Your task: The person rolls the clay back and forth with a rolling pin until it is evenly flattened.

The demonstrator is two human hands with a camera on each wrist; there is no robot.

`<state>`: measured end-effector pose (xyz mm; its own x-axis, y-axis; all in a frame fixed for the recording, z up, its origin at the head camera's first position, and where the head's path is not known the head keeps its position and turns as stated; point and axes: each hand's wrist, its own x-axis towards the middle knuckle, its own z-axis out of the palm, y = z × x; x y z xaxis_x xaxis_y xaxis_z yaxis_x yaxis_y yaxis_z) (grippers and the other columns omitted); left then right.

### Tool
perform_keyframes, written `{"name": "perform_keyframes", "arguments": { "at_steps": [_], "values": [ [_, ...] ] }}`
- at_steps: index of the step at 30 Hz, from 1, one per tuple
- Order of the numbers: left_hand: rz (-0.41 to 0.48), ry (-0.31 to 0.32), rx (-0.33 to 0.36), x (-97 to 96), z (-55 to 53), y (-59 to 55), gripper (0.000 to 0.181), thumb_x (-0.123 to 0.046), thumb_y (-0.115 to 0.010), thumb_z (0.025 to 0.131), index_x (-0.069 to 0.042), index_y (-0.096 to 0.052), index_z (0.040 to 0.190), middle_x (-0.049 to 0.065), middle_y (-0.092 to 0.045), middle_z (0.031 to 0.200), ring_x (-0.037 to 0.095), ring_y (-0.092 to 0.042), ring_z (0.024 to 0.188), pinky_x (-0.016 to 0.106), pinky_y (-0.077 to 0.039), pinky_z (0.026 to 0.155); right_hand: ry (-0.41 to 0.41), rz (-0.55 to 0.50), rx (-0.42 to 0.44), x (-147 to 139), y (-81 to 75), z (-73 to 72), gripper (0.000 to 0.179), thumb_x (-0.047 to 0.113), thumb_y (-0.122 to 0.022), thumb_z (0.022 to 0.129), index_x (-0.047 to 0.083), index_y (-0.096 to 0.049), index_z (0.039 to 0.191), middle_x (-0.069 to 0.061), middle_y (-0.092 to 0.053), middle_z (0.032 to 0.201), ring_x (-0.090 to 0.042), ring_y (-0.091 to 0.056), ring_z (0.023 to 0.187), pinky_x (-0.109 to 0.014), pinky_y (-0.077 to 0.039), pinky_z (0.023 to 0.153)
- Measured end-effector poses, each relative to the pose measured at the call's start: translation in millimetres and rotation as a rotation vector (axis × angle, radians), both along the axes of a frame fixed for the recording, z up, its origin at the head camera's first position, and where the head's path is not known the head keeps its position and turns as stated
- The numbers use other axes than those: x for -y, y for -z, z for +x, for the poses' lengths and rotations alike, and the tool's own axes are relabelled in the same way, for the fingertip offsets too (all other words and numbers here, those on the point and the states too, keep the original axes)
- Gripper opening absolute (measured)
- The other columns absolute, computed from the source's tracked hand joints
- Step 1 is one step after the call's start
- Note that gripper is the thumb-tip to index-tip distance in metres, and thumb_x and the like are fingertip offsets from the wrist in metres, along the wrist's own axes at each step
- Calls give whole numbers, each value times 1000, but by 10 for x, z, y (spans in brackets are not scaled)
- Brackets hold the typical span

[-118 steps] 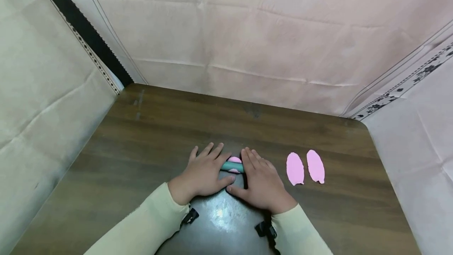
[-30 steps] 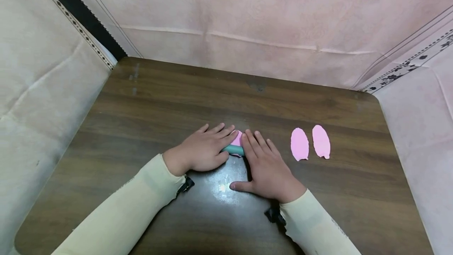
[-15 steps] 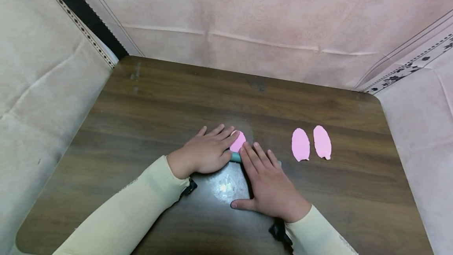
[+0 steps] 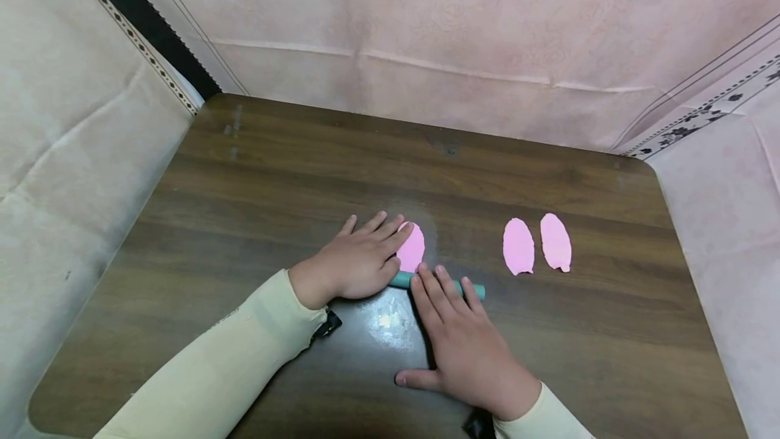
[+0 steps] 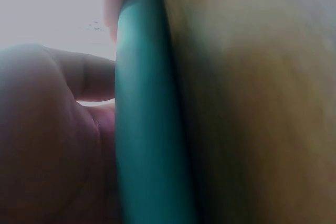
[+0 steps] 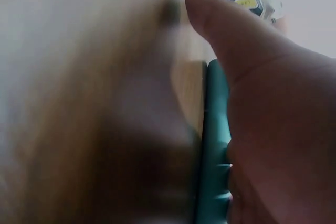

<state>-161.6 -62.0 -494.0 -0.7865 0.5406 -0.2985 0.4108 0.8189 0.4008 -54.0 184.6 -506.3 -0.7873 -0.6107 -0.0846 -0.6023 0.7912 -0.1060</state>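
A slim teal rolling pin (image 4: 400,280) lies crosswise on the table at the near end of a flat pink oval piece (image 4: 412,249), which looks like thin modelling dough. My left hand (image 4: 350,259) rests palm down over the pin's left part, fingers spread, and partly covers the pink piece. My right hand (image 4: 466,344) has straight fingers laid across the pin's right part, its thumb pointing out to the left. In the left wrist view the pin (image 5: 152,129) runs beside the palm. The right wrist view shows ridges on the pin (image 6: 215,129) below the hand.
To the right, two similar pink ovals, one (image 4: 518,246) beside the other (image 4: 556,242), lie flat on the brown wood-grain table (image 4: 292,168). Pale cloth (image 4: 426,32) hangs behind the table and along both sides.
The rolling pin has moved nearer the body, uncovering more of the pink piece, and its right end now shows. My right hand has drawn back with it; the left has stayed nearly in place.
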Motion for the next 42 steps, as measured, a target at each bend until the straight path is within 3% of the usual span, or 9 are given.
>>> {"name": "perform_keyframes", "arguments": {
  "at_steps": [10,15,24,30,39,42],
  "values": [
    [20,-8,-7,-19,-24,-18,65,-46,-31,120,-33,-14,182,-7,-11,190,26,-5,178,71,-2,140,10,6,-37,4,-7,142,132,95,-63,89,9,-22,181,-13,-10,191,-39,-19,176,-69,-27,136],
    [27,-10,-7,-24,-29,-38,65,-45,-31,120,-33,-15,182,-6,-12,190,26,-6,178,71,-3,140,33,-14,-47,27,-10,103,132,95,-63,90,8,-22,180,-14,-14,190,-40,-20,176,-71,-26,136],
    [16,-19,-22,-45,-52,-49,63,-43,-33,120,-31,-21,181,-6,-17,189,26,-12,178,72,-7,140,86,-36,13,75,-31,-213,133,94,-63,91,6,-19,180,-16,-14,189,-41,-12,177,-73,-18,137],
    [-8,-35,-51,-73,-50,-52,61,-41,-37,121,-32,-28,180,-7,-24,188,25,-18,177,71,-13,139,78,-39,17,67,-38,-387,134,94,-64,90,5,-19,180,-16,-13,189,-41,-12,177,-73,-19,137],
    [2,-95,-142,-145,-20,-16,54,-34,-44,121,-28,-44,175,-3,-42,182,28,-36,171,68,-31,135,97,-59,71,120,-37,-701,137,95,-65,89,6,-15,180,-16,-11,190,-37,-10,177,-69,-19,139],
    [2,-135,-150,-186,15,-5,53,-36,-44,121,-29,-47,174,1,-44,181,31,-38,170,69,-32,135,109,-40,92,142,-37,-807,137,95,-63,89,6,-14,180,-16,-10,190,-35,-9,177,-68,-18,140]
  ]
}}
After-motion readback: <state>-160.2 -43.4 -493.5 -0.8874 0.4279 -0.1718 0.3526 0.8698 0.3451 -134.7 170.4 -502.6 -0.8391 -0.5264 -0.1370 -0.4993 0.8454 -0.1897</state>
